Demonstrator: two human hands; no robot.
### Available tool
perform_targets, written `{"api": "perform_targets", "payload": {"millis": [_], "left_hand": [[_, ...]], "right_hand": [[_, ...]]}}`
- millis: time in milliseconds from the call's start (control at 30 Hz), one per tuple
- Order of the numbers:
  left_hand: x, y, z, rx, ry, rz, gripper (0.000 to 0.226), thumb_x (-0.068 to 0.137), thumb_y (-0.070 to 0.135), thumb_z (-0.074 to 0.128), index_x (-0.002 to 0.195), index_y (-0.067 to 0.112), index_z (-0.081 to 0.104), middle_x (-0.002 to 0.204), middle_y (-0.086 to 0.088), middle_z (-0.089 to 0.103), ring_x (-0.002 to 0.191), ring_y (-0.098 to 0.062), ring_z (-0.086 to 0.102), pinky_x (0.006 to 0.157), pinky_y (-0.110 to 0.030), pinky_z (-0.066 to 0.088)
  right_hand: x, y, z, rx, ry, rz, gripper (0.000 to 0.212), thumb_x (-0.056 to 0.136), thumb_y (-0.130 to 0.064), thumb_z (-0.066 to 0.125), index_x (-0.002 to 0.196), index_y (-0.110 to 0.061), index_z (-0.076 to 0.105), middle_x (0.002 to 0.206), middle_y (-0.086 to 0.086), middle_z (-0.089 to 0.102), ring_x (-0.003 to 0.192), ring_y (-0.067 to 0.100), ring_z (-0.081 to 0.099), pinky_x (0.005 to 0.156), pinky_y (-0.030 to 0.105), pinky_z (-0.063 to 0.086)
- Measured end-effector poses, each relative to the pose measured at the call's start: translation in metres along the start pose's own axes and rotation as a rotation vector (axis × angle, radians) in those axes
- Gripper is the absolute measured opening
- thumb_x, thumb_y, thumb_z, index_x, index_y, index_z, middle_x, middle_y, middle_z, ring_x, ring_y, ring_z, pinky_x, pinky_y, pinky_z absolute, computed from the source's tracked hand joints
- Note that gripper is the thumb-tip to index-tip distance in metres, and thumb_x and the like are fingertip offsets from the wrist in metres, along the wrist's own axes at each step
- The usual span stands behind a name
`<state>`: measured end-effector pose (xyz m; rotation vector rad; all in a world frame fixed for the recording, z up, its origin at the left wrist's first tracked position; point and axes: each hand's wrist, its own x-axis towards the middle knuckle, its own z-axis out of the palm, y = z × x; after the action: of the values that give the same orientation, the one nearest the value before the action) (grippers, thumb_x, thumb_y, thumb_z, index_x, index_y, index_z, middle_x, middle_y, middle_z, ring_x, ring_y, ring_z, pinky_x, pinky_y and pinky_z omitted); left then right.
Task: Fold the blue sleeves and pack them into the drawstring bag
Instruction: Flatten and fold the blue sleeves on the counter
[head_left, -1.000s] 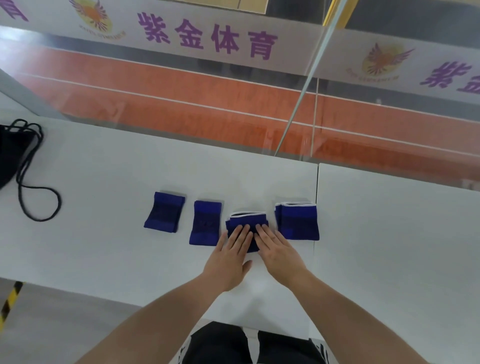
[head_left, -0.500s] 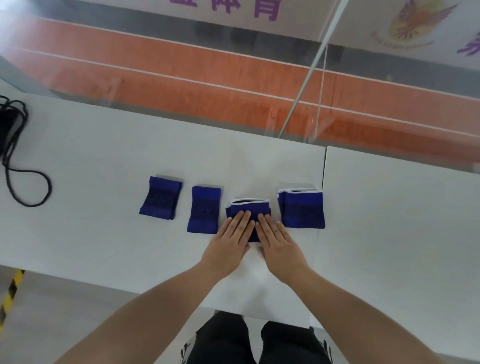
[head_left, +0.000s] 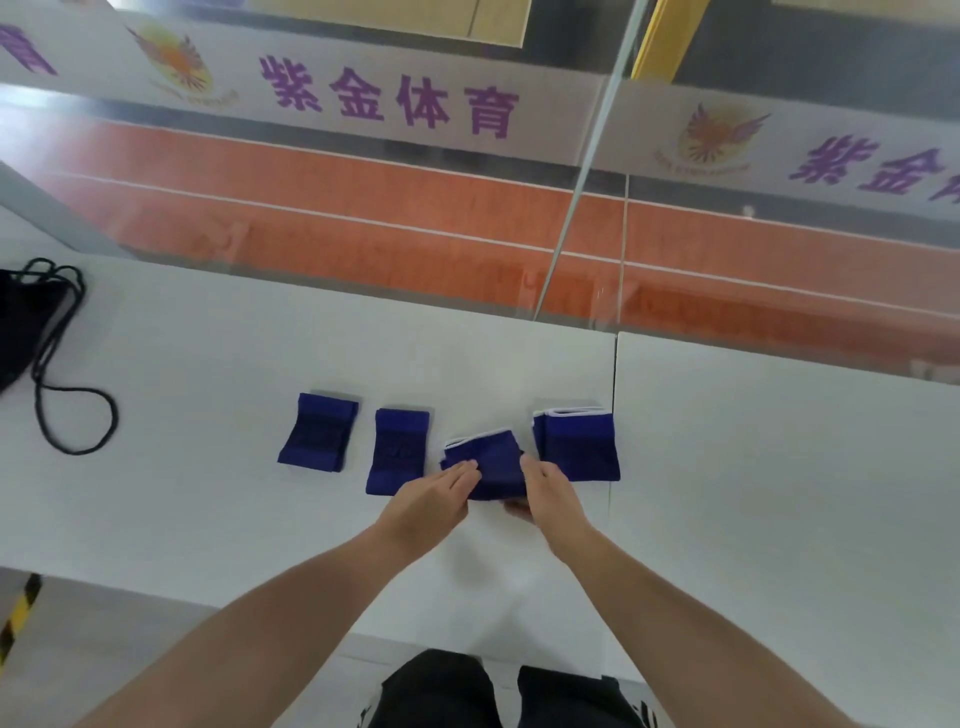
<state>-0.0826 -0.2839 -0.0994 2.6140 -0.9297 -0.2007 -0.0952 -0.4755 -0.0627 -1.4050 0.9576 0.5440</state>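
Third blue sleeve lifted off the white table, one hand on each side.

Low in the middle of the frame, the left hand (head_left: 434, 498) pinches the left edge of the third sleeve (head_left: 488, 462) and the right hand (head_left: 548, 491) grips its right edge, thumb tucked underneath, so the near end is raised. Just right of it lies a folded sleeve with white trim (head_left: 577, 444); to the left lie two flat sleeves (head_left: 318, 440) (head_left: 397, 451). The black drawstring bag (head_left: 23, 327) sits well apart at the left edge, its cord (head_left: 78, 415) looped on the table (head_left: 208, 364). To do this fold well, I'd say keep both edges level, bring the near end squarely over the far one, then press it flat so it doesn't spring open.
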Motion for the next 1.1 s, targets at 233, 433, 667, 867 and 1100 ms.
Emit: {"api": "perform_targets", "payload": {"millis": [233,433,667,867,1100], "left_hand": [[-0.007,0.024,-0.003,-0.216,-0.052,-0.053,0.046,0.1,0.043,0.05,0.137,0.015,0.057,0.147,0.002,0.052,0.14,-0.016,0.042,0.11,-0.032,0.043],[0.06,0.064,-0.017,-1.018,-0.142,-0.89,0.072,0.084,0.057,0.062,0.144,0.024,0.04,0.13,0.007,0.058,0.112,-0.016,0.062,0.1,-0.042,0.051],[0.118,0.092,-0.004,-1.011,-0.077,-0.908,0.031,0.089,0.028,0.067,0.119,0.022,0.059,0.104,0.003,0.072,0.091,-0.015,0.069,0.076,-0.03,0.057],[0.124,0.102,0.029,-0.648,-0.069,-0.849,0.042,0.089,0.035,0.066,0.124,0.017,0.051,0.113,0.003,0.054,0.095,-0.017,0.057,0.079,-0.025,0.043],[0.125,0.093,0.049,-0.568,-0.052,-0.849,0.035,0.086,0.035,0.068,0.112,0.012,0.061,0.104,-0.003,0.067,0.093,-0.022,0.064,0.079,-0.033,0.052]], "right_hand": [[0.006,-0.017,-0.031,-0.084,-0.061,-0.023,0.009,0.091,-0.012,0.067,0.099,-0.016,0.069,0.105,0.012,0.073,0.097,0.029,0.069,0.092,0.054,0.056],[0.0,-0.046,-0.079,0.155,-0.126,-0.046,0.02,0.097,-0.005,0.057,0.114,-0.012,0.065,0.111,0.012,0.072,0.101,0.029,0.068,0.09,0.047,0.057],[0.03,-0.047,-0.114,-0.212,0.125,-0.162,0.015,0.096,-0.019,0.058,0.11,-0.017,0.063,0.109,0.006,0.07,0.096,0.023,0.066,0.089,0.043,0.056],[0.055,-0.016,-0.117,-0.75,0.274,-0.355,0.038,0.094,-0.025,0.059,0.13,-0.015,0.054,0.127,0.006,0.053,0.115,0.027,0.053,0.098,0.042,0.048],[0.059,-0.01,-0.108,-0.578,0.306,-0.425,0.039,0.091,-0.012,0.058,0.13,-0.014,0.056,0.121,0.0,0.061,0.108,0.018,0.057,0.088,0.026,0.043]]}}
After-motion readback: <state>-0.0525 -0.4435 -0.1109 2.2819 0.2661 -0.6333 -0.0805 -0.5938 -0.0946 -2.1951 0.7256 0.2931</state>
